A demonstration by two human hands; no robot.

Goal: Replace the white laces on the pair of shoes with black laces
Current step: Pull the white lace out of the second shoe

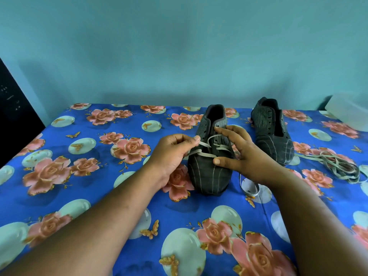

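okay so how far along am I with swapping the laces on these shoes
Done: the far dark grey striped shoe has bare eyelets, and a loose pale lace lies bundled beside it. In hand: your left hand pinches the white lace on the near grey shoe, which your right hand steadies. Left: finish unlacing, then thread black laces; none are clearly visible.

You had a blue sheet (123,200) printed with pink roses across the lower frame, a teal wall (179,46) above, a black panel (14,116) at left, and a translucent container (350,112) at far right.
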